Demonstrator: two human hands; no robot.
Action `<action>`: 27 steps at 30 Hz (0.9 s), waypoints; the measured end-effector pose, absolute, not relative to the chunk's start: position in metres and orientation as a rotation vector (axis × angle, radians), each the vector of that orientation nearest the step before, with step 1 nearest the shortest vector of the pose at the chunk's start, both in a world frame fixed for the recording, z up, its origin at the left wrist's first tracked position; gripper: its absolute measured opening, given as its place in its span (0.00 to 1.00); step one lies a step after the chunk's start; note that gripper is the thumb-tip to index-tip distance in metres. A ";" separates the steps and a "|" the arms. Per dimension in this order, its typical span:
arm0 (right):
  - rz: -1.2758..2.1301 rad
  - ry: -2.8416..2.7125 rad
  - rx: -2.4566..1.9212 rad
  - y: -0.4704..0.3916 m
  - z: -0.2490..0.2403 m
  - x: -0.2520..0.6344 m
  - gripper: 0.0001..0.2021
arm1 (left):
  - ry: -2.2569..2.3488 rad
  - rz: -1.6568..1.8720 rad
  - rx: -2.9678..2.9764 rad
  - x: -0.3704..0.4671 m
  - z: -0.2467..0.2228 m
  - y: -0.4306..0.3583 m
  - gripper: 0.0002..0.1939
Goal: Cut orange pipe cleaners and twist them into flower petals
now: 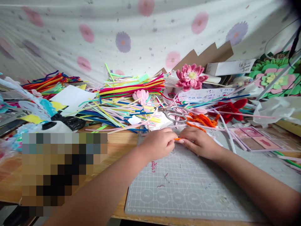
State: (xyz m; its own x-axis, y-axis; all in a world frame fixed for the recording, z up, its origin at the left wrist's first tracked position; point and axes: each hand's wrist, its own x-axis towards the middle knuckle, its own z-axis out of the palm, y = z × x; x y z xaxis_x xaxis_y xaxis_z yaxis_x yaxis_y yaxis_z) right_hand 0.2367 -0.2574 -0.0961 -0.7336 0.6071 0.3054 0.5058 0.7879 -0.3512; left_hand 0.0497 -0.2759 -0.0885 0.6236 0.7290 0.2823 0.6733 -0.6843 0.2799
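Note:
Over the grey cutting mat (178,182) my two hands meet, fingertips close together. A small piece of orange pipe cleaner (177,138) shows between them. My left hand (158,142) is closed, its curled fingers pinching the left end of the piece. With thumb and fingers pressed together, my right hand (199,141) grips the other end. Most of the piece is hidden by the fingers. Just behind the right hand lies a bunch of orange pipe cleaners (203,120). Metal scissors (176,115) rest behind the hands, near a pale pink pipe-cleaner flower (141,96).
Loose pipe cleaners (117,111) and a thick bundle (134,88) are heaped along the back. At right lie a red flower (231,110) and a makeup palette (256,138). A larger pink flower (191,77) stands behind. White paper (72,99) lies at left.

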 end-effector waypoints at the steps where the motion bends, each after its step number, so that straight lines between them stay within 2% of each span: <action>1: 0.346 -2.584 -0.863 -0.259 -0.095 0.236 0.15 | 1.177 0.568 2.700 0.050 -0.088 -0.277 0.12; 5: 0.315 -2.599 -0.930 -0.264 -0.095 0.234 0.19 | 1.166 0.530 2.757 0.050 -0.085 -0.281 0.14; 8: 0.278 -2.595 -0.964 -0.266 -0.097 0.231 0.20 | 1.158 0.479 2.813 0.049 -0.082 -0.283 0.11; 19: 0.368 -2.654 -1.020 -0.263 -0.106 0.230 0.16 | 1.274 0.271 2.835 0.055 -0.083 -0.286 0.10; 27: 0.364 -2.667 -1.078 -0.259 -0.104 0.230 0.16 | 1.405 0.310 2.760 0.057 -0.089 -0.284 0.12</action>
